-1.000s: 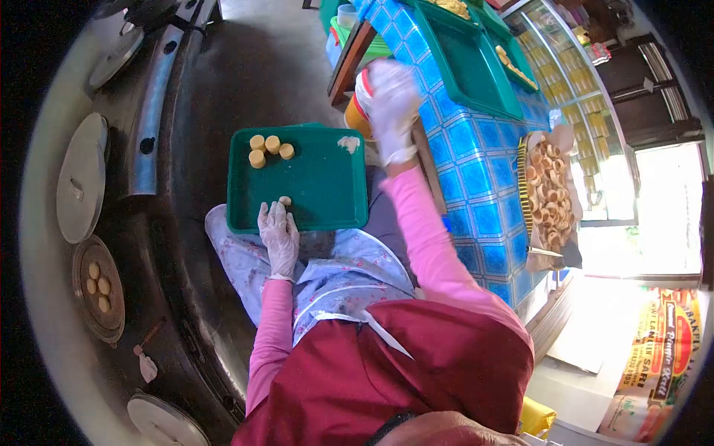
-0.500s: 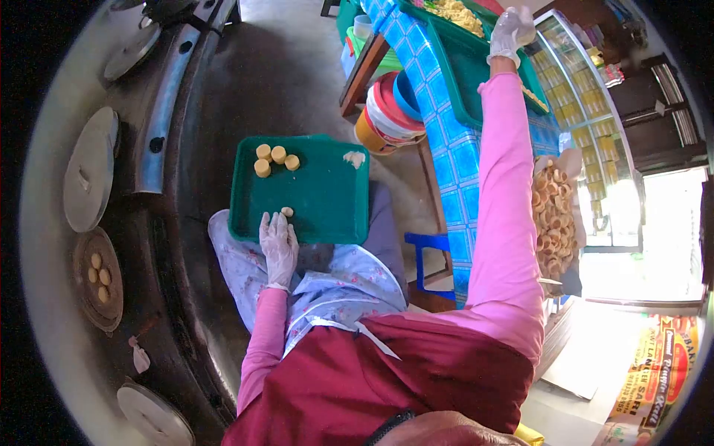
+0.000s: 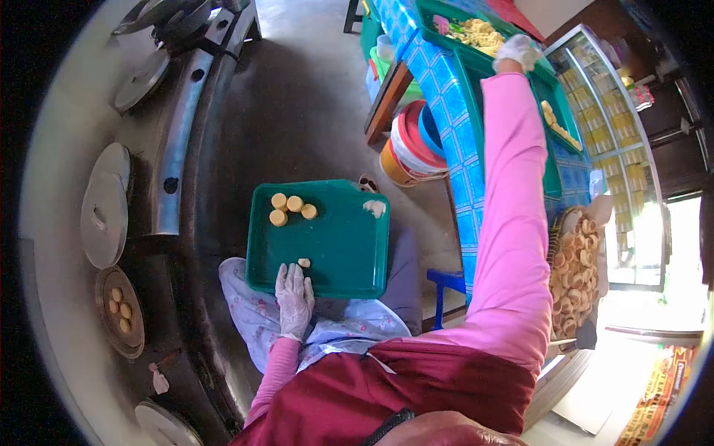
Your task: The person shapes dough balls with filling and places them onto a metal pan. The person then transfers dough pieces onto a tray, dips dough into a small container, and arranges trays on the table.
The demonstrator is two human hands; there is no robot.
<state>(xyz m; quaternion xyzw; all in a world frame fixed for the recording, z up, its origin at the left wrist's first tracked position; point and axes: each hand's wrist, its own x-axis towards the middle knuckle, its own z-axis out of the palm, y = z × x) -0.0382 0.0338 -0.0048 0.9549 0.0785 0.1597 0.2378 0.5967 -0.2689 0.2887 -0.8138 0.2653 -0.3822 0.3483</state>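
Observation:
My left hand [image 3: 294,301], in a clear glove, lies with fingers stretched over the near rim of a green tray [image 3: 335,245] on my lap. Just beyond its fingertips sits a small pale dough piece [image 3: 304,262]. Several round yellow cakes [image 3: 294,204] are grouped at the tray's far left, and a whitish smear [image 3: 374,209] marks its far right. My right hand [image 3: 518,52], also gloved, is stretched far out over the green trays on the table, beside a yellow crumbly heap [image 3: 476,36]. Its fingers look curled in; anything inside them is hidden.
A blue checked cloth [image 3: 450,141] covers the table at right. Buckets [image 3: 410,141] stand under its edge. A basket of small round shells [image 3: 576,260] sits nearer me. Along the left runs a dark stove counter with metal lids [image 3: 104,219] and a round pan [image 3: 120,312] holding several cakes.
The view has shifted, so the lap tray appears lower and further right. My right hand has turned, with its fingers curled beside the yellow heap. My left hand still rests on the tray rim.

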